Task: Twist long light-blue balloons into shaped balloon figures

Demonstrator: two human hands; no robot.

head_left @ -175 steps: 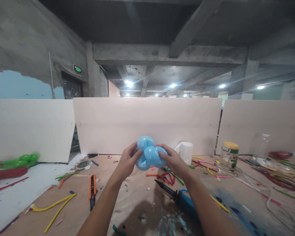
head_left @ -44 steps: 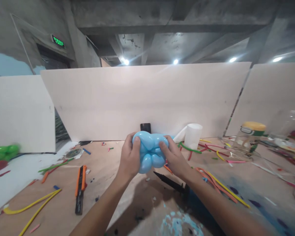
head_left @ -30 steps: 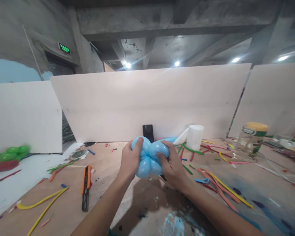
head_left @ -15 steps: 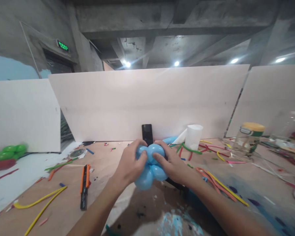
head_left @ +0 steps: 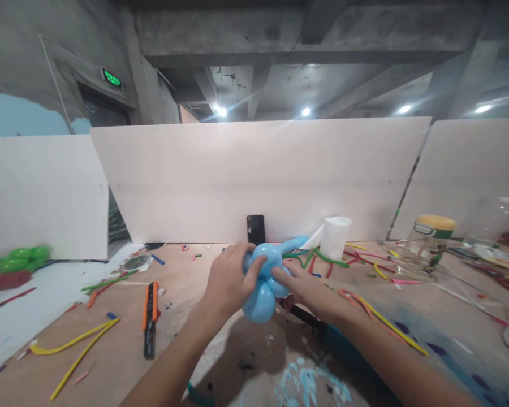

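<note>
A light-blue twisted balloon (head_left: 259, 305), made of several round bubbles, is held above the middle of the table between both hands. My left hand (head_left: 231, 277) grips it from the left, thumb pressed on the upper bubbles. From the right, my right hand (head_left: 303, 285) pinches the bubbles on its side, the thumb lying across them. Behind the hands a long blue balloon tail (head_left: 294, 243) stretches toward the paper roll; whether it joins the held bubbles is hard to see. Some fingers of each hand are hidden behind the bubbles.
An orange and black utility knife (head_left: 150, 319) lies at left near a yellow balloon strip (head_left: 85, 342). A phone (head_left: 255, 229) leans on the white board (head_left: 258, 175). A paper roll (head_left: 336, 237) and a yellow-lidded bottle (head_left: 426, 249) stand at right. A black tool (head_left: 305, 316) lies below my right hand.
The balloon bubbles have been turned in my hands and shifted slightly right. More of the blue tail shows behind them, and my right hand sits a little lower.
</note>
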